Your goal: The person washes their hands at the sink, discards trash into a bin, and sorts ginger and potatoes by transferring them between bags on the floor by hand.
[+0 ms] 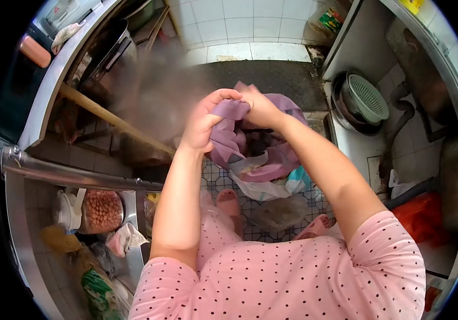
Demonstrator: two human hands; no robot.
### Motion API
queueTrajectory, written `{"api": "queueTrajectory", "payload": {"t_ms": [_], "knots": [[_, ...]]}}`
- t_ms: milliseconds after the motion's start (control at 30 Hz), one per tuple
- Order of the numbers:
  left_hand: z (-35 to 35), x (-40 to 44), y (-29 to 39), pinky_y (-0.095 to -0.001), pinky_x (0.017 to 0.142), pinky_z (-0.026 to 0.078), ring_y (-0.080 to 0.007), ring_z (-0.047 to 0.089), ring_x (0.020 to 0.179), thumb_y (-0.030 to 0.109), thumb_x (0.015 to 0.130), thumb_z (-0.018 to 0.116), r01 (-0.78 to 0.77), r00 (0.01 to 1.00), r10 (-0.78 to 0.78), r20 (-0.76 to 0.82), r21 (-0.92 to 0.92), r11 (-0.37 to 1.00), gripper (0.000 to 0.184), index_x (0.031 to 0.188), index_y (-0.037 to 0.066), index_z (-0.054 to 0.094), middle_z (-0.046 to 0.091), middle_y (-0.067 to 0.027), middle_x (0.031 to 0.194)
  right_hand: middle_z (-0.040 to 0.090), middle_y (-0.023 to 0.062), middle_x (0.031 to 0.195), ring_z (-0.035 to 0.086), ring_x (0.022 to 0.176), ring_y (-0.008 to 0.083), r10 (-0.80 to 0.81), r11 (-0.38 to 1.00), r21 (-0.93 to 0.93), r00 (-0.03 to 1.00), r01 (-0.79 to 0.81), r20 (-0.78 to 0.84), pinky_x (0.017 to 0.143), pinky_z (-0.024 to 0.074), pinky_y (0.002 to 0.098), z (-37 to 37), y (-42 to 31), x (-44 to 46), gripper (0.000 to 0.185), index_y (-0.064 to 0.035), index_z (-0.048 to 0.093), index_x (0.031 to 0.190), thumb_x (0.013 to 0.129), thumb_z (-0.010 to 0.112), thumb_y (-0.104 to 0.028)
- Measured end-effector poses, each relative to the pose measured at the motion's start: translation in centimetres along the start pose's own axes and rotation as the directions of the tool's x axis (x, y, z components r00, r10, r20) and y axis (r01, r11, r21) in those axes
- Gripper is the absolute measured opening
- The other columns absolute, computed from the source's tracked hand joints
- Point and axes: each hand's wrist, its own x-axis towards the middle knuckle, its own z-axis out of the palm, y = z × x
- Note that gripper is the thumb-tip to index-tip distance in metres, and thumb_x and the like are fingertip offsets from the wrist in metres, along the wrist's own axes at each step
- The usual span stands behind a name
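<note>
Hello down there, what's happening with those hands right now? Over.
Both hands, left and right, gripping rim of purple bag. Bag open, stuff inside. Clear plastic container on floor, close by the feet.

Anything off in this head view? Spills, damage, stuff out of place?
Grey blur left of the purple plastic bag, maybe a lens smudge. Brown stains on the white floor-edge tiles. Clear plastic container on the floor between the pink slippers, a trip risk. No clear spill.
</note>
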Motion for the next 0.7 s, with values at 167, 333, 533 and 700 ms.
{"api": "queueTrajectory", "payload": {"t_ms": [167, 333, 533, 700], "knots": [[-3.6, -0.3, 1.0, -0.0304, 0.084, 0.047, -0.0182, 0.059, 0.097, -0.002, 0.072, 0.049, 0.117, 0.974, 0.082, -0.214, 0.771, 0.627, 0.046, 0.117, 0.006, 0.052, 0.058, -0.0128, 0.11, 0.068, 0.0198, 0.088, 0.066, 0.083, 0.0274, 0.505, 0.779, 0.459, 0.861, -0.428, -0.054, 0.074, 0.0486, 0.037, -1.0, 2.0, 3.8, 0.023, 0.0001, 0.068, 0.091, 0.076, 0.052, -0.007], [-1.4, -0.1, 0.2, -0.0403, 0.093, 0.042, -0.0348, 0.051, 0.112, -0.001, 0.074, 0.056, 0.293, 0.821, 0.562, -0.095, 0.916, -0.273, 0.056, 0.127, 0.014, 0.049, 0.049, -0.0211, 0.125, 0.064, 0.0124, 0.084, 0.061, 0.072, 0.026, 0.673, 0.59, 0.597, 0.739, -0.543, 0.007, 0.068, 0.0482, 0.0373, -2.4, 0.3, 4.8, 0.02, 0.0034, 0.063, 0.09, 0.079, 0.052, -0.01], [2.0, 0.3, -3.9, -0.0566, 0.106, 0.025, -0.0415, 0.029, 0.133, 0.027, 0.067, 0.079, 0.15, 0.922, 0.385, -0.038, 0.952, -0.266, 0.099, 0.146, 0.017, 0.021, 0.028, -0.0246, 0.144, 0.062, 0.0129, 0.084, 0.063, 0.072, 0.0238, 0.584, 0.037, 0.784, 0.65, -0.619, 0.485, 0.068, 0.0543, 0.0376, -5.9, -2.3, 4.0, 0.019, 0.0007, 0.058, 0.091, 0.079, 0.05, -0.012], [0.1, 1.5, -5.2, -0.0421, 0.089, 0.047, -0.0435, 0.055, 0.106, 0.025, 0.071, 0.075, 0.139, 0.921, 0.346, -0.177, 0.981, 0.133, 0.09, 0.144, 0.011, 0.025, 0.054, -0.0263, 0.12, 0.065, 0.0145, 0.089, 0.064, 0.073, 0.024, 0.373, 0.007, 0.788, 0.733, -0.616, 0.569, 0.074, 0.0549, 0.0374, -5.8, -1.7, 3.4, 0.02, 0.001, 0.059, 0.09, 0.08, 0.053, -0.015]]}}
